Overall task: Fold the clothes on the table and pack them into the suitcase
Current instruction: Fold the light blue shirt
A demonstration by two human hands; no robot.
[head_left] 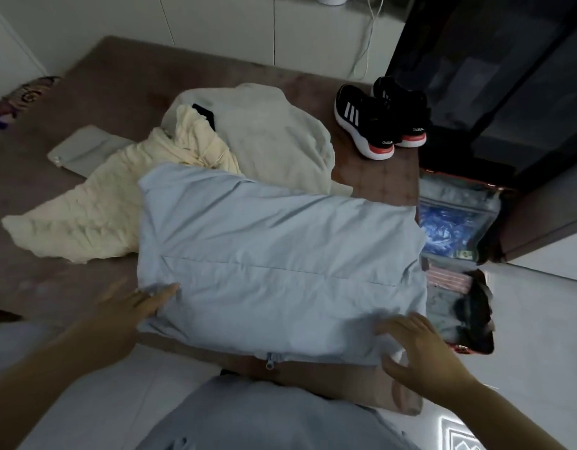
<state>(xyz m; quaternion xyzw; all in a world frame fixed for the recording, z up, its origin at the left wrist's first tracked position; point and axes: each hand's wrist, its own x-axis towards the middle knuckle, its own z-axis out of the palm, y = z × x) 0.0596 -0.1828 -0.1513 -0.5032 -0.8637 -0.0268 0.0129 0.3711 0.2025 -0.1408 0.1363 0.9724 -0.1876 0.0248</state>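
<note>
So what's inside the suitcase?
The open suitcase sits on the floor right of the table. It holds a blue crinkly bag, something striped pink and something dark. The blue jacket covers its left edge.

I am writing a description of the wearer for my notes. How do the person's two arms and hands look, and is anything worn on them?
Both forearms are bare as far as the picture shows: no sleeves, gloves, watch or bracelet. The left hand and the right hand carry no rings that I can see, though both are somewhat blurred. Light grey-blue clothing shows at the bottom edge.
</note>
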